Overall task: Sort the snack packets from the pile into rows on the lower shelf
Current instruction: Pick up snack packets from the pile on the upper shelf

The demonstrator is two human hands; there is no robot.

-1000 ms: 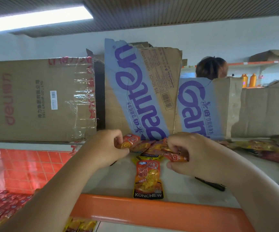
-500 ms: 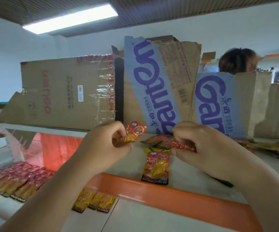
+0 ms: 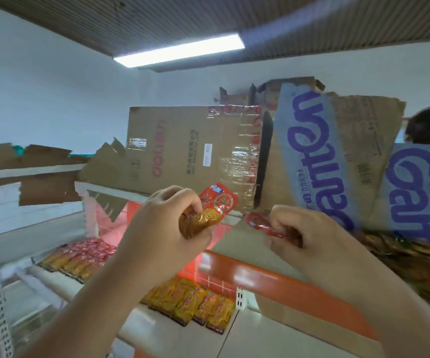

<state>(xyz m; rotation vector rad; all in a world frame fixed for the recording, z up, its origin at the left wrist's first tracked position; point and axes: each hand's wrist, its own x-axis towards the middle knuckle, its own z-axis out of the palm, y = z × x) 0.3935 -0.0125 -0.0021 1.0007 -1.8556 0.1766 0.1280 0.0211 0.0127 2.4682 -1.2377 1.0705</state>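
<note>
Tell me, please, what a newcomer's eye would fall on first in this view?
The two hands at centre: the left hand grips an orange-red snack packet and the right hand pinches a slimmer red packet, above the orange shelf edge. Behind them stand torn cardboard boxes with big purple lettering. Below left, the lower shelf holds rows of yellow packets and red packets.

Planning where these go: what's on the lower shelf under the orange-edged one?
A row of yellow packets and, further left, a row of red packets. The left forearm hides the lower shelf between them.
</note>
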